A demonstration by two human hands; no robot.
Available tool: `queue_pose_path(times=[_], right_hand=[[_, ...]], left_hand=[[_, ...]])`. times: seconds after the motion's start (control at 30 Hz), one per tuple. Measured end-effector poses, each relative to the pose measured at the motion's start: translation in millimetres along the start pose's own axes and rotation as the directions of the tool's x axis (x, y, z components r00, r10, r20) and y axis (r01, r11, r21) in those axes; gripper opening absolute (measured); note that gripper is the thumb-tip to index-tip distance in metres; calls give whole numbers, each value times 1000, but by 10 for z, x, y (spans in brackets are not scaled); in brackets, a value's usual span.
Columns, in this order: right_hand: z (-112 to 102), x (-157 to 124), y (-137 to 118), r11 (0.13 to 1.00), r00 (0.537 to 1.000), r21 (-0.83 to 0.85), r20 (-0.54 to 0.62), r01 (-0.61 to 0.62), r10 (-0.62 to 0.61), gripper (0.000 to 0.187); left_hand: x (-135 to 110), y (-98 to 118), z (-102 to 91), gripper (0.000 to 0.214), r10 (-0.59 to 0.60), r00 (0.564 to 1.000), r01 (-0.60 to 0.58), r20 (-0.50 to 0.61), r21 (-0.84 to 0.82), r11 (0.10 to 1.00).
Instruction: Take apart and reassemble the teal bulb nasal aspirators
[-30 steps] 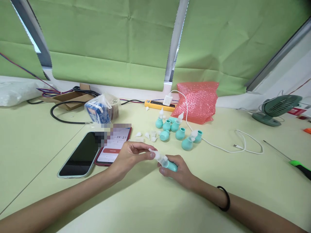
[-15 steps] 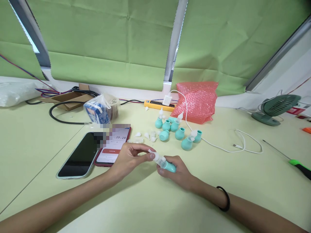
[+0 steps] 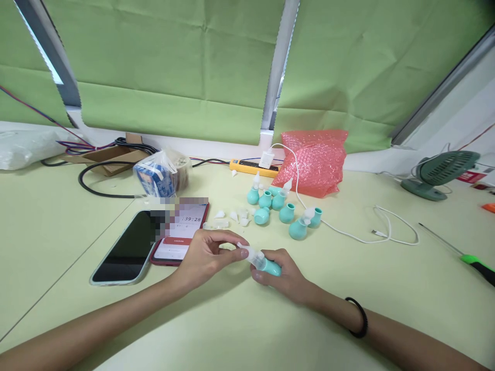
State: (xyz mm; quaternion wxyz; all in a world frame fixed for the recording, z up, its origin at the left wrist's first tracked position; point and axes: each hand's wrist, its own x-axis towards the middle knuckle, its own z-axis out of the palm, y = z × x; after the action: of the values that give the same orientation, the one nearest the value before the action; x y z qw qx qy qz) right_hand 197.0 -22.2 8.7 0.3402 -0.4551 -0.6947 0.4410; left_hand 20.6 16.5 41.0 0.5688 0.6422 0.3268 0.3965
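My right hand (image 3: 284,273) is wrapped around the teal bulb (image 3: 273,267) of a nasal aspirator, which tilts up to the left. A clear collar (image 3: 258,259) sits in the bulb's neck. On the collar's outer end, the thumb and fingertips of my left hand (image 3: 211,255) pinch a translucent nozzle tip (image 3: 249,253). The fingers partly cover where tip and collar meet. Beyond my hands stand several teal bulbs, one open-necked (image 3: 286,213) and one with a clear nozzle fitted (image 3: 298,228). Loose white nozzle tips (image 3: 234,215) and clear collars (image 3: 216,224) lie left of them.
Two phones lie left of my hands, one dark (image 3: 124,252) and one showing a timer (image 3: 189,221). Behind are a bagged blue package (image 3: 154,178), a yellow power strip (image 3: 247,167) and a red bubble-wrap bag (image 3: 315,165). A white cable (image 3: 359,239), screwdriver (image 3: 469,259) and fan (image 3: 444,169) are rightward.
The left fingers have shifted slightly right, and the nozzle tip now looks closer against the clear collar. The right hand keeps its grip on the bulb, almost still.
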Motion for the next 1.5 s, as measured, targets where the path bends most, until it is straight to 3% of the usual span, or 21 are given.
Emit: queue_pose_path(times=[0.13, 0.43, 0.9, 1.23, 1.5], right_hand=[[4, -20, 1, 1000, 999, -17, -29, 13, -14, 26], [-1, -22, -5, 1000, 1000, 2, -27, -3, 3, 29], [3, -42, -18, 999, 999, -21, 6, 31, -31, 31], [-2, -60, -36, 996, 999, -84, 3, 43, -43, 30], [6, -62, -40, 994, 998, -95, -35, 47, -50, 28]], left_hand=[[10, 6, 6, 8, -20, 999, 21, 28, -32, 999], [10, -95, 61, 9, -166, 986, 158, -25, -196, 968], [-36, -87, 80, 7, 23, 1000, -20, 21, -141, 990], [-56, -153, 114, 5, 40, 999, -37, 9, -215, 976], [-73, -61, 132, 10, 3, 1000, -4, -9, -136, 991]])
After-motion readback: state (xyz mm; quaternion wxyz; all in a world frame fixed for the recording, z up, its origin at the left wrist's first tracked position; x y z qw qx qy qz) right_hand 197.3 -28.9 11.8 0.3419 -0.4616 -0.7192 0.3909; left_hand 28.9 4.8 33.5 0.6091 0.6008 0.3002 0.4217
